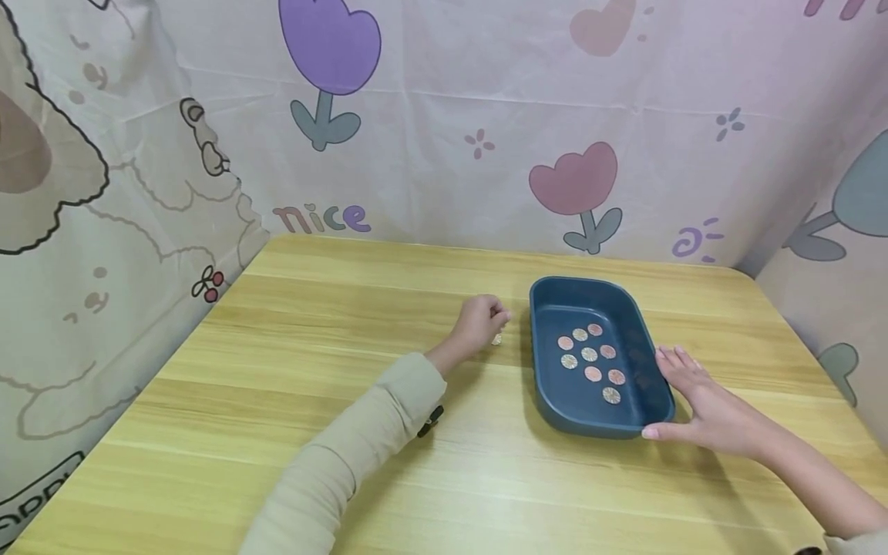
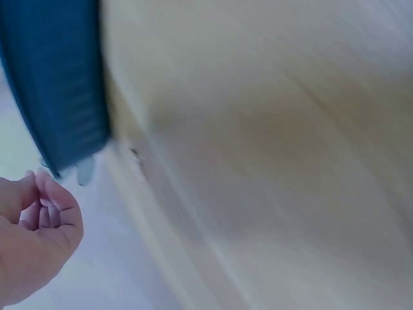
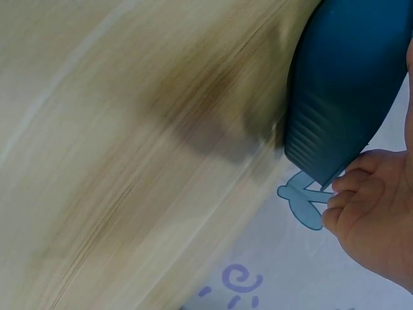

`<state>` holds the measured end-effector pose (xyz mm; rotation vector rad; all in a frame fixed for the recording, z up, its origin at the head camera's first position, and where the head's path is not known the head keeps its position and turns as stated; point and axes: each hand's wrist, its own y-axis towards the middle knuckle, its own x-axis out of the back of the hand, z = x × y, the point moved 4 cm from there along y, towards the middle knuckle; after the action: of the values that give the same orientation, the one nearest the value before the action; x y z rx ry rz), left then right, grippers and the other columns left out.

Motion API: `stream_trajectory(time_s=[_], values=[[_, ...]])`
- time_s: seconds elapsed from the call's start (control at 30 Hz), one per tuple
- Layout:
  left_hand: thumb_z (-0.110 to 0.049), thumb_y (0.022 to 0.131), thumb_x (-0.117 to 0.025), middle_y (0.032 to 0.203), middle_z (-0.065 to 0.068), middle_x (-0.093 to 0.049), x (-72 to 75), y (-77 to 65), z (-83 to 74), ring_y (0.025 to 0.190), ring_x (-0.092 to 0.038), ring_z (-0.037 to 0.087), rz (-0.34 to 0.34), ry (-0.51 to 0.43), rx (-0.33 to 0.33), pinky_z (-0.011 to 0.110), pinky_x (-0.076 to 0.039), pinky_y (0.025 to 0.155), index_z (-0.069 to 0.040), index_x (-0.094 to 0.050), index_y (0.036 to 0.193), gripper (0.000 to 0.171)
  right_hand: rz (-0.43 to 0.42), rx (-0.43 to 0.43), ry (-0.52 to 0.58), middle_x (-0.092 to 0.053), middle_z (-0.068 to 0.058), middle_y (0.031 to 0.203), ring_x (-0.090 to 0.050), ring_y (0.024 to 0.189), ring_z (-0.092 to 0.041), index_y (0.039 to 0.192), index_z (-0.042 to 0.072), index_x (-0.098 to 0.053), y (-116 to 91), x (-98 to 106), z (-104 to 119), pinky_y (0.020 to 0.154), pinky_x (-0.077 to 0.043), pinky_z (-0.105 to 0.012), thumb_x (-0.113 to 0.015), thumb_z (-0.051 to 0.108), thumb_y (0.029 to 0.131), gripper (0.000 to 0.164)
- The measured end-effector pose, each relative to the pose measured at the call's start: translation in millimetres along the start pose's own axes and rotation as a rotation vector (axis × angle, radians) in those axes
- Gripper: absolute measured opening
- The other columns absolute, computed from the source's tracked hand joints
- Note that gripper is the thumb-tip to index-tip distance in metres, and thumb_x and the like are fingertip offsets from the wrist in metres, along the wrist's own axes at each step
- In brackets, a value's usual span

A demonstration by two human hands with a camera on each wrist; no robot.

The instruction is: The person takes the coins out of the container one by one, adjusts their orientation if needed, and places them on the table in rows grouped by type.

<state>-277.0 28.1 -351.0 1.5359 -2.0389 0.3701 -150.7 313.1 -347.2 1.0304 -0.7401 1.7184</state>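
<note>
A deep blue tray [image 1: 555,420] with rounded corners stands right of the middle of the table, several round patterned discs like coins [image 1: 589,354] spread over its floor. To its left, my left hand [image 1: 480,324] is above the table, thumb and fingertips drawn together; nothing shows between them. Just under those fingers a single coin-like disc [image 1: 496,339] lies on the wood, also visible as a blurred disc [image 2: 137,165] in the left wrist view. My right hand [image 1: 708,405] rests against the tray's right side, fingers extended along the wall and thumb at the near corner.
The wood-grain table [image 1: 229,401] reaches back to a printed cloth [image 1: 444,177] with tulips and the word "nice". More cloth hangs on both sides. A small black object [image 1: 430,422] peeks out beneath the left sleeve [image 1: 361,439].
</note>
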Motion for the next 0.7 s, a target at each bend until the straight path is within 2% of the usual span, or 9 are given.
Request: stream_trajectory(time_s=[0.13, 0.3, 0.43, 0.63, 0.7], values=[[-0.013, 0.089, -0.061, 0.069, 0.014, -0.063, -4.5, -1.3, -19.6, 0.055, -0.047, 0.007, -0.036, -0.058, -0.068, 0.013, -0.037, 0.048, 0.005, -0.063, 0.081, 0.019, -0.001, 0.004, 0.000, -0.009, -0.033, 0.150, 0.009, 0.141, -0.042, 0.145, -0.007, -0.013, 0.4, 1.1, 1.0, 0.103, -0.006, -0.070, -0.077, 0.041, 0.071, 0.109], [-0.012, 0.088, -0.062, 0.070, 0.010, -0.062, -15.9, -2.8, -38.7, 0.056, -0.049, 0.005, -0.036, -0.126, -0.097, 0.011, -0.041, 0.050, 0.003, -0.065, 0.084, 0.016, 0.003, 0.001, 0.003, -0.010, -0.033, 0.149, 0.008, 0.141, -0.043, 0.145, -0.007, -0.013, 1.1, 1.2, 1.8, 0.103, -0.007, -0.070, -0.077, 0.041, 0.070, 0.109], [-0.014, 0.089, -0.061, 0.074, 0.009, -0.064, -25.8, -3.6, -51.8, 0.060, -0.052, 0.005, -0.032, -0.126, -0.106, 0.012, -0.045, 0.054, 0.000, -0.066, 0.087, 0.015, 0.008, -0.005, 0.003, -0.009, -0.032, 0.150, 0.008, 0.141, -0.043, 0.145, -0.007, -0.013, 1.5, 0.7, 1.9, 0.102, -0.008, -0.071, -0.077, 0.042, 0.070, 0.110], [-0.014, 0.089, -0.061, 0.078, 0.009, -0.066, -44.1, -3.4, -65.5, 0.059, -0.051, 0.003, -0.026, -0.130, -0.092, 0.010, -0.043, 0.052, -0.001, -0.066, 0.090, 0.014, 0.009, -0.012, 0.008, -0.009, -0.032, 0.150, 0.007, 0.141, -0.043, 0.145, -0.006, -0.013, 0.9, 1.6, 0.8, 0.102, -0.008, -0.071, -0.077, 0.042, 0.070, 0.110], [-0.013, 0.088, -0.061, 0.079, 0.009, -0.067, -51.5, -1.9, -68.2, 0.058, -0.051, 0.002, -0.017, -0.102, -0.097, 0.009, -0.042, 0.051, -0.001, -0.067, 0.090, 0.013, 0.011, -0.013, 0.011, -0.009, -0.032, 0.150, 0.007, 0.141, -0.043, 0.145, -0.006, -0.012, 0.9, 1.7, 0.5, 0.102, -0.008, -0.071, -0.078, 0.042, 0.070, 0.110]])
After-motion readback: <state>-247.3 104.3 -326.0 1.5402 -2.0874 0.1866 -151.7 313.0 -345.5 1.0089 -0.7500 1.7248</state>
